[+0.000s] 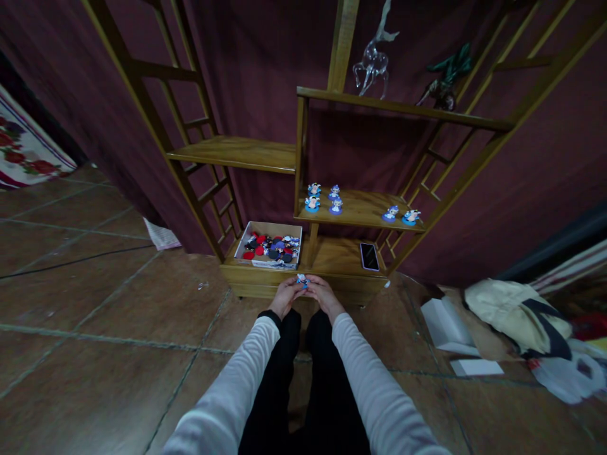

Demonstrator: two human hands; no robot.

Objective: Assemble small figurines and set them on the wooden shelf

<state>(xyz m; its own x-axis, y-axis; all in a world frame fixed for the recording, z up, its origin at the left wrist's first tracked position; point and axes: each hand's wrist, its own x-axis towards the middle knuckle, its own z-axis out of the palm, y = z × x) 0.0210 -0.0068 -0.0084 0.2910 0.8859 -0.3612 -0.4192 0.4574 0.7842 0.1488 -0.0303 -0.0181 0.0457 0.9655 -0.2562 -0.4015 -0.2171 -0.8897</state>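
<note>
- Left hand [286, 296] and right hand [324, 294]: fingers pinch 1 figurine [302, 279]; box [279, 229] at 10 o'clock.
- Probably light, stiff, slightly brittle; best gripped low, at 6 o'clock.

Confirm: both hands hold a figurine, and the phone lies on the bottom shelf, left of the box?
Wrong side: the head view shows the phone right of the box, on the bottom shelf. Left hand and right hand do hold a figurine.

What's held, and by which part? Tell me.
A small figurine, held between the left hand and right hand by its lower part; exact finger contact unclear.
</note>
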